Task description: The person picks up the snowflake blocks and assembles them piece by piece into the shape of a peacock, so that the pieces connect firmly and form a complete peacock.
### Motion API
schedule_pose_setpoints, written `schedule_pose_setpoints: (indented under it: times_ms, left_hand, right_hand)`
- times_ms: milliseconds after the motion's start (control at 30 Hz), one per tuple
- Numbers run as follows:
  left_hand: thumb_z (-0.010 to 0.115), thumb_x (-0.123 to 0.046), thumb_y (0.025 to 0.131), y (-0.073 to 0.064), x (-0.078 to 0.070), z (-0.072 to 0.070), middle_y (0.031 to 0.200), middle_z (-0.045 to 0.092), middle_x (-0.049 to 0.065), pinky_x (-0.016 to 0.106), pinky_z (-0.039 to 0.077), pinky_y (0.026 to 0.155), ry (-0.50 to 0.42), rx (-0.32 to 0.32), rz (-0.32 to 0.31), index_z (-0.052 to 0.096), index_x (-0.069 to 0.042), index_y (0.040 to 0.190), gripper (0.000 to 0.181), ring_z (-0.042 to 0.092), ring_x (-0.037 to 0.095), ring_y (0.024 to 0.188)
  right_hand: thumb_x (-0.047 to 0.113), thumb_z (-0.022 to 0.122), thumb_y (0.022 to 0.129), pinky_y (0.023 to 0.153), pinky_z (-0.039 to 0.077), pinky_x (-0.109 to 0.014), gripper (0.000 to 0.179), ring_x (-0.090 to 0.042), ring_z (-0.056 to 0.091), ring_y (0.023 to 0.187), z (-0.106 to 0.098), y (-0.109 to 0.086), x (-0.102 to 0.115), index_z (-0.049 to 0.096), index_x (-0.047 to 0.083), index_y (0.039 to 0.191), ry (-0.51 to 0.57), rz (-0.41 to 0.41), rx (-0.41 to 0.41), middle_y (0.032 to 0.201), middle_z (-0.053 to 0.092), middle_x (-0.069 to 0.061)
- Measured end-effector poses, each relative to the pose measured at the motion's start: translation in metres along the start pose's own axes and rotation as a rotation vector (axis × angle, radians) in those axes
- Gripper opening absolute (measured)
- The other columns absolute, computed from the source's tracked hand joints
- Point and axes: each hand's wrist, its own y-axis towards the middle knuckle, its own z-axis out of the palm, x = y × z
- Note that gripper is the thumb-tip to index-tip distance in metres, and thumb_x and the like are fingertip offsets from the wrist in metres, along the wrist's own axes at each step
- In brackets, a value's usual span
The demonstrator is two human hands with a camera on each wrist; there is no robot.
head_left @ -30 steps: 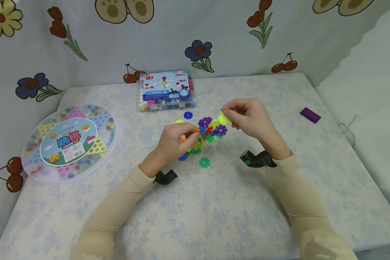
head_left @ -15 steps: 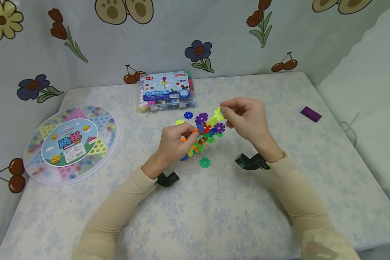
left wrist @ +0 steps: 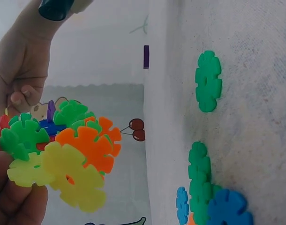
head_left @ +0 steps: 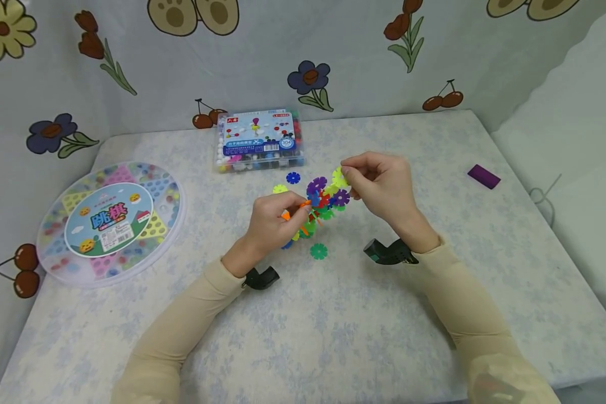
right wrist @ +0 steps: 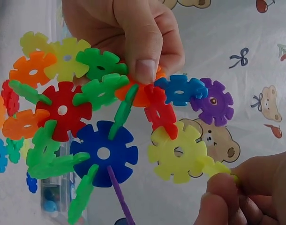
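Observation:
My left hand (head_left: 272,219) holds a cluster of interlocked plastic snowflake discs (right wrist: 63,111) up over the table. Red, blue, green, orange, yellow and purple discs slot into one another at different angles. In the right wrist view the left thumb presses on an orange disc (right wrist: 136,93). My right hand (head_left: 384,182) pinches a small yellow disc (right wrist: 213,168) between thumb and fingertips, at the cluster's right side. That disc meets the edge of a larger yellow disc (right wrist: 178,152), which joins a red one. The fingers partly cover the pinched disc.
Loose discs lie beneath and around the cluster, among them a green disc (head_left: 318,251) and a blue disc (head_left: 293,178). Behind stands a clear bead box (head_left: 260,140). A round Chinese checkers set (head_left: 108,224) lies left, a purple block (head_left: 483,176) far right.
My right hand has shifted slightly left with the yellow disc. The cluster has tilted a little in my left hand, and both hands keep their grip.

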Motion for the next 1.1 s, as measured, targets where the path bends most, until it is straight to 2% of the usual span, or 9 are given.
schedule_pose_setpoints:
  times_ms: [233, 500, 733, 867, 1100]
  left_hand:
    - [0.065, 0.007, 0.084, -0.0023, 0.001, 0.0008, 0.064, 0.066, 0.011, 0.028, 0.05, 0.051, 0.028, -0.013, 0.019, 0.069, 0.001, 0.078, 0.009, 0.055, 0.016, 0.053]
    - [0.064, 0.007, 0.084, -0.0022, 0.0009, 0.0015, 0.062, 0.062, 0.01, 0.028, 0.046, 0.05, 0.048, -0.035, 0.048, 0.068, 0.002, 0.078, 0.009, 0.05, 0.016, 0.052]
    - [0.065, 0.008, 0.083, -0.0012, -0.0022, 0.003, 0.061, 0.06, 0.009, 0.027, 0.047, 0.049, 0.079, -0.004, 0.077, 0.067, 0.001, 0.076, 0.009, 0.05, 0.016, 0.052]
    - [0.066, 0.006, 0.083, -0.0008, -0.004, 0.0028, 0.063, 0.061, 0.009, 0.028, 0.048, 0.05, 0.073, 0.013, 0.069, 0.068, 0.002, 0.078, 0.007, 0.05, 0.016, 0.053]
    - [0.065, 0.002, 0.085, -0.0017, -0.0022, 0.0006, 0.063, 0.063, 0.008, 0.027, 0.049, 0.051, 0.071, 0.024, 0.015, 0.069, 0.0, 0.078, 0.008, 0.052, 0.016, 0.053]
  right_hand:
    - [-0.003, 0.069, 0.093, 0.052, 0.051, -0.014, 0.009, 0.003, 0.056, 0.051, 0.0005, -0.0009, 0.001, 0.076, -0.008, 0.096, -0.003, -0.009, 0.036, 0.075, 0.072, -0.022]
    - [-0.001, 0.066, 0.095, 0.053, 0.052, -0.015, 0.011, 0.002, 0.057, 0.051, 0.0023, -0.0011, 0.0018, 0.076, -0.007, 0.097, -0.004, 0.04, 0.057, 0.077, 0.072, -0.023]
    - [-0.004, 0.067, 0.094, 0.051, 0.046, -0.011, 0.011, 0.001, 0.055, 0.052, 0.0054, -0.0031, -0.0002, 0.075, -0.007, 0.099, -0.102, -0.058, 0.059, 0.073, 0.072, -0.02]
    - [-0.002, 0.066, 0.095, 0.051, 0.046, -0.011, 0.011, -0.001, 0.055, 0.052, 0.0038, -0.0023, -0.0012, 0.075, -0.007, 0.101, -0.126, -0.038, 0.083, 0.073, 0.071, -0.019]
    - [0.004, 0.067, 0.096, 0.051, 0.049, -0.016, 0.012, -0.003, 0.057, 0.052, 0.0005, 0.0005, -0.0022, 0.076, -0.002, 0.102, -0.163, 0.008, 0.108, 0.074, 0.072, -0.013]
